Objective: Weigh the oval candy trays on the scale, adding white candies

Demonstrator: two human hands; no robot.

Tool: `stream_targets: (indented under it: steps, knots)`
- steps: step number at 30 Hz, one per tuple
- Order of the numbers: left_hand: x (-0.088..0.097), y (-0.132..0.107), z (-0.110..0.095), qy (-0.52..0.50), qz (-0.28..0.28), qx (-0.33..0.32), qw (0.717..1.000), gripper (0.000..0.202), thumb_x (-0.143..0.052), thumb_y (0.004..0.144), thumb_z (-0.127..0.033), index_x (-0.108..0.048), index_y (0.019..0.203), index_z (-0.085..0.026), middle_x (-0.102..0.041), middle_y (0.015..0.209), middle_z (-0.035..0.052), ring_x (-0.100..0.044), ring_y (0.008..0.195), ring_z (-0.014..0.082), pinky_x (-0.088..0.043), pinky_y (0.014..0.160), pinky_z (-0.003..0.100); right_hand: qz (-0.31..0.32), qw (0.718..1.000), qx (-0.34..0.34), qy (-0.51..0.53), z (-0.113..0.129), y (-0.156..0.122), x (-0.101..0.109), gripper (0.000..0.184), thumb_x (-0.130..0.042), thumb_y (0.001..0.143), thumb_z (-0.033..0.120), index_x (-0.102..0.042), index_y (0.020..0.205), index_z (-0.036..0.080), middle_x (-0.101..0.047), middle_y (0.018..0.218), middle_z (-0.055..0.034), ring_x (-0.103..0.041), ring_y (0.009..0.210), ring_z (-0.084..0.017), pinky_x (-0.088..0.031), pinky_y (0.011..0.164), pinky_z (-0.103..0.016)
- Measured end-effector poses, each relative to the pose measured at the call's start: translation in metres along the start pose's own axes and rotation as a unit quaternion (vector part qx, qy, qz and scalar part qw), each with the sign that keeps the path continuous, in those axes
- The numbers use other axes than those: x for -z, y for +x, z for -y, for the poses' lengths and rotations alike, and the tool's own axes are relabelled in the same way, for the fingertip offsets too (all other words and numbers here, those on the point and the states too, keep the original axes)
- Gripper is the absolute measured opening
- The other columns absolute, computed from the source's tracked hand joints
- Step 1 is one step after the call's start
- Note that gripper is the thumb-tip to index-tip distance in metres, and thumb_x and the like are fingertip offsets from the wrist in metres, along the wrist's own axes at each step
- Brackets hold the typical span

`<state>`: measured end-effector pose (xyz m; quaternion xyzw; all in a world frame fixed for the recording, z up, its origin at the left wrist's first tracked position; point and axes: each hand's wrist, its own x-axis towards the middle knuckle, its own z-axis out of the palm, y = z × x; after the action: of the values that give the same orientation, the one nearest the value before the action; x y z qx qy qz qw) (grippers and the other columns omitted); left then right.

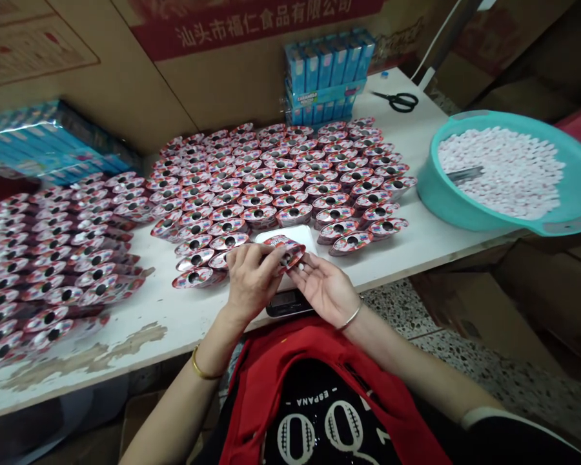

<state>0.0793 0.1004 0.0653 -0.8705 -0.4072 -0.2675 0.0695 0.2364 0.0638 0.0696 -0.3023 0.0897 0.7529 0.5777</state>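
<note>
My left hand point(252, 279) is closed on the side of a red printed pouch point(293, 250), its mouth tilted toward my right hand. My right hand point(326, 287) is turned palm up beside the pouch, with its fingertips at the opening. A small white candy point(301, 266) sits at those fingertips. Beneath both hands is a scale with a white plate point(297, 234) and a dark display point(288, 303), partly covered. Close rows of similar pouches point(275, 174) stand upright behind it, dark round openings facing up.
More pouches point(53, 271) stand at the left. A turquoise basin point(436, 187) at the right holds many small white candies and a metal scoop point(466, 174). Blue boxes point(326, 77), another wrapped blue stack point(53, 145) and black scissors point(401, 102) lie toward the back. The table's front edge is near me.
</note>
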Motion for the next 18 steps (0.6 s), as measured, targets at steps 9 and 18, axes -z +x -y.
stream_targets:
  steps: [9, 18]
  knots:
    - [-0.011, -0.005, -0.007, 0.024, -0.022, -0.035, 0.999, 0.026, -0.060, 0.085, -0.025, -0.062, 0.110, -0.029, -0.065, 0.092, 0.0043, -0.053, 0.084, 0.0173, -0.034, 0.080, 0.036, -0.032, 0.999, -0.011, 0.001, 0.002, -0.003, 0.006, 0.022, -0.043, 0.092, 0.012, -0.065, 0.090, 0.015, -0.072, 0.094, -0.0061, -0.067, 0.091, -0.012, -0.055, 0.088, -0.024]
    - [-0.007, -0.006, -0.004, 0.038, -0.034, -0.046, 0.998, 0.028, -0.061, 0.084, -0.023, -0.062, 0.110, -0.033, -0.065, 0.093, 0.0028, -0.054, 0.088, 0.0171, -0.035, 0.083, 0.037, 0.003, 1.000, -0.020, 0.000, -0.001, -0.002, 0.005, 0.018, -0.048, 0.089, 0.012, -0.066, 0.090, 0.015, -0.072, 0.094, -0.0065, -0.068, 0.091, -0.012, -0.053, 0.091, -0.025]
